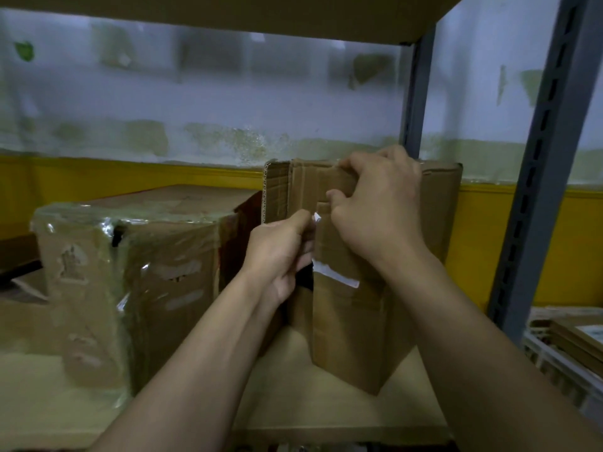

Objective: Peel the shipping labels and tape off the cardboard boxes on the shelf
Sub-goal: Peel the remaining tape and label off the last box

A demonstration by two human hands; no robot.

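Observation:
A tall cardboard box [352, 324] stands upright on the shelf board [326, 415], right of centre. My right hand [378, 207] grips its upper front, fingers curled over the top edge. My left hand [280, 252] pinches a strip of tape or label at the box's left front edge; white scraps of label [336, 275] show just beside the fingers. What lies under my left palm is hidden. A second box [156, 275], wrapped in clear tape with torn patches, sits to the left.
A grey slotted upright [538, 177] rises at the right, a second post [412, 99] behind the box. The shelf above [228, 14] hangs close overhead. Flat cardboard [23, 308] lies at far left. Stacked framed boards and a white crate [567, 340] sit lower right.

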